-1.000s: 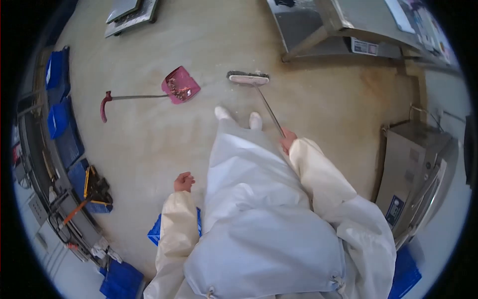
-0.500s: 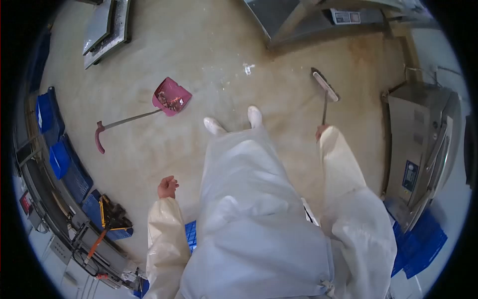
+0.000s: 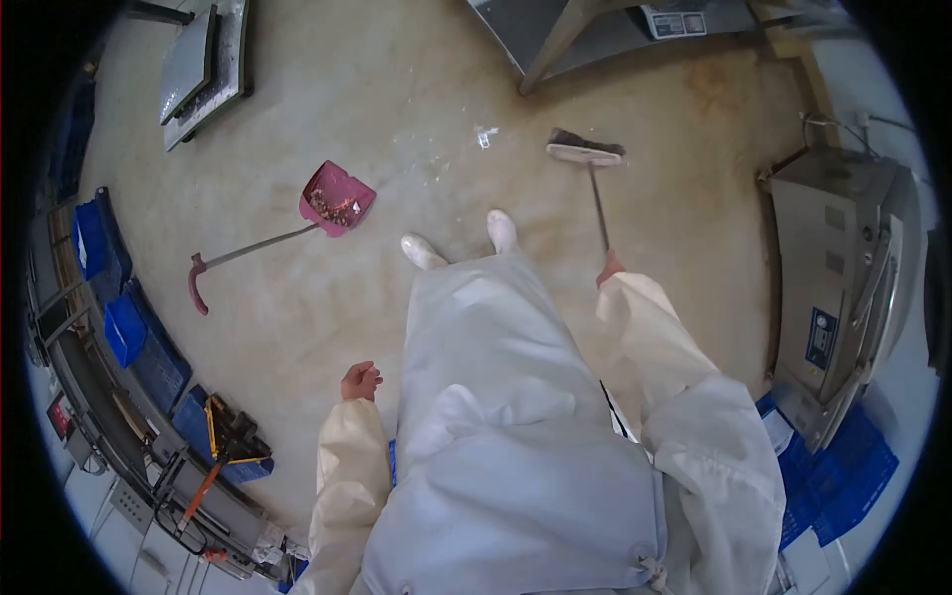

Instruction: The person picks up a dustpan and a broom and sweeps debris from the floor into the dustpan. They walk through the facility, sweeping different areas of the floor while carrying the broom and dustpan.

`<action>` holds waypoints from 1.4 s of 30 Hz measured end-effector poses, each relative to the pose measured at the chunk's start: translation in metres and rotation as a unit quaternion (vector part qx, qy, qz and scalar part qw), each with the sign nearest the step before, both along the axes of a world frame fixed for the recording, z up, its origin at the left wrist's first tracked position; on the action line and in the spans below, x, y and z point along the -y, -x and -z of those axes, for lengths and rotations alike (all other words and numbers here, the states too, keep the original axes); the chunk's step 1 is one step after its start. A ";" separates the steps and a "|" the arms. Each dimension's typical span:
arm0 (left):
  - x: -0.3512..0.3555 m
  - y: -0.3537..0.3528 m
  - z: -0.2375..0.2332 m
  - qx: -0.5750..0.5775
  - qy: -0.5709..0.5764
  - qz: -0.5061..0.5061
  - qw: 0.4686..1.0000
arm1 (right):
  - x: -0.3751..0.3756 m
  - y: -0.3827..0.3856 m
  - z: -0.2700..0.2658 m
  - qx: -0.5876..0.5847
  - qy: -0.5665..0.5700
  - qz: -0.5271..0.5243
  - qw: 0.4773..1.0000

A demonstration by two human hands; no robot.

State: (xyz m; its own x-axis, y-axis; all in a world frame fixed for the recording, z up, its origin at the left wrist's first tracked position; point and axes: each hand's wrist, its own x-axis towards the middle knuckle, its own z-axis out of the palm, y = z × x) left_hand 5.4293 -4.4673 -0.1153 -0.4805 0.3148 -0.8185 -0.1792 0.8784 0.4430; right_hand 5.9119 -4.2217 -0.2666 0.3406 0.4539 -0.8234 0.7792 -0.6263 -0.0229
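I look down at my white apron and white boots on a beige floor. My right hand (image 3: 609, 268) grips the thin handle of a broom (image 3: 585, 151), whose brush head rests on the floor ahead and to the right of my feet. My left hand (image 3: 360, 380) hangs at my side with fingers loosely curled, holding nothing. A pink dustpan (image 3: 337, 198) with debris in it lies on the floor to the left, its long handle ending in a red grip. Small white scraps (image 3: 485, 134) lie on the floor between the dustpan and the broom head.
A steel table's legs and shelf (image 3: 555, 30) stand at the top. A steel machine (image 3: 843, 258) is on the right. Blue crates (image 3: 119, 327) line a conveyor on the left, and a platform scale (image 3: 203, 59) sits at top left.
The broom head has swung from straight ahead out to the right, then back to the left and square to me. My left hand stayed at my side. The view shifted slightly.
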 end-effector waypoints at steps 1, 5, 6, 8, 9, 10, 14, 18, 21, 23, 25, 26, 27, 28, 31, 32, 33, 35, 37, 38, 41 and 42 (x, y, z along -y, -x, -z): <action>-0.006 -0.005 0.000 -0.002 0.005 0.008 1.000 | 0.005 0.005 -0.001 0.001 0.002 0.001 1.000; -0.026 -0.018 0.001 -0.001 0.009 0.034 0.999 | 0.036 0.013 0.000 -0.001 -0.083 -0.168 0.982; -0.029 -0.021 0.000 0.000 0.006 0.038 0.999 | 0.038 0.006 -0.003 -0.048 -0.075 -0.127 0.988; -0.033 -0.026 0.001 -0.006 -0.006 0.045 0.999 | 0.039 -0.013 -0.014 -0.144 -0.056 -0.049 0.987; -0.034 -0.028 0.001 -0.009 -0.011 0.048 0.999 | 0.046 -0.022 -0.016 -0.161 -0.085 -0.027 0.983; -0.036 -0.029 0.001 -0.010 -0.011 0.046 0.999 | 0.055 -0.032 -0.018 -0.177 -0.114 -0.005 0.978; -0.045 -0.036 0.000 -0.010 -0.008 0.041 0.999 | 0.045 -0.049 -0.037 -0.162 -0.111 0.189 0.962; -0.039 -0.045 0.002 -0.002 -0.019 0.026 0.999 | -0.016 -0.066 -0.040 -0.135 -0.094 0.278 0.946; -0.037 -0.054 -0.004 0.002 -0.013 0.006 1.000 | -0.054 -0.095 -0.004 -0.083 0.017 0.124 0.989; -0.035 -0.057 -0.006 -0.005 -0.004 -0.001 1.000 | -0.062 -0.093 0.011 -0.061 0.028 0.039 0.997; -0.027 -0.059 -0.005 -0.009 0.006 -0.005 1.000 | -0.056 -0.076 0.019 -0.043 0.007 -0.021 0.999; -0.022 -0.058 0.001 -0.008 0.010 -0.006 1.000 | -0.052 -0.067 0.023 -0.035 -0.008 -0.047 0.998; -0.018 -0.059 0.003 -0.007 0.014 -0.005 1.000 | -0.046 -0.056 0.025 -0.029 -0.026 -0.068 0.997; -0.016 -0.060 0.004 -0.006 0.017 -0.004 1.000 | -0.040 -0.049 0.025 -0.028 -0.039 -0.086 0.995; -0.017 -0.063 0.006 -0.008 0.024 -0.002 1.000 | -0.032 -0.035 0.025 -0.034 -0.068 -0.121 0.990; -0.018 -0.064 0.007 -0.012 0.025 -0.002 1.000 | -0.030 -0.031 0.024 -0.038 -0.076 -0.131 0.988; -0.019 -0.065 0.009 -0.016 0.025 -0.002 1.000 | -0.026 -0.028 0.023 -0.041 -0.086 -0.145 0.985; -0.022 -0.064 0.013 -0.013 0.008 0.012 1.000 | -0.018 -0.021 0.020 -0.054 -0.109 -0.173 0.977; -0.026 -0.065 0.013 -0.007 -0.008 0.014 1.000 | -0.010 -0.020 0.014 -0.084 -0.122 -0.170 0.974; -0.032 -0.066 0.009 -0.002 -0.016 0.008 1.000 | -0.007 -0.021 0.011 -0.104 -0.117 -0.148 0.977; -0.039 -0.060 0.005 -0.005 -0.024 -0.003 1.000 | -0.008 -0.020 -0.036 -0.197 -0.069 0.035 0.977; -0.039 -0.058 0.004 -0.008 -0.023 -0.007 1.000 | -0.010 -0.018 -0.056 -0.221 -0.054 0.104 0.968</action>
